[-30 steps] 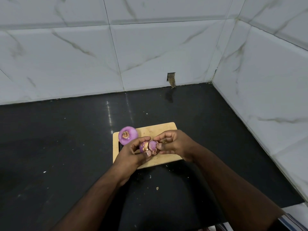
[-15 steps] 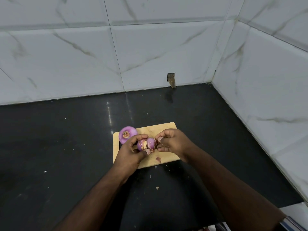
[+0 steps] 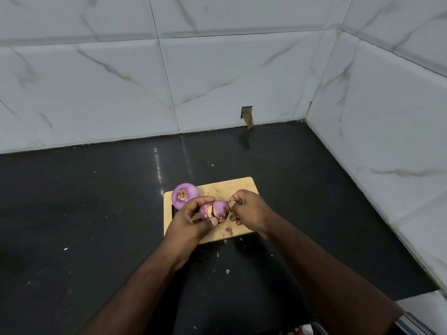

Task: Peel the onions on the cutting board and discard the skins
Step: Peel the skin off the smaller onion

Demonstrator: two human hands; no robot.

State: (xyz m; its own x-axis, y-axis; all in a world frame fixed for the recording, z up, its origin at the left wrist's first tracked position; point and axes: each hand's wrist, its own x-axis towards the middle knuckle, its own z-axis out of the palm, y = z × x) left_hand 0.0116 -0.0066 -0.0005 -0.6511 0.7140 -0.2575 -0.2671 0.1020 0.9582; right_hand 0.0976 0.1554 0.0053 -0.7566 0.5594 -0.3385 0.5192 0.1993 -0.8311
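Here, in the head view, the left hand (image 3: 187, 222) curls around a small purple onion (image 3: 215, 211) above the cutting board (image 3: 238, 187). The right hand (image 3: 249, 210) pinches the onion's skin at its right side. A second onion (image 3: 184, 195) sits just beyond the left hand, on the board's corner on the dark surface (image 3: 84, 213).
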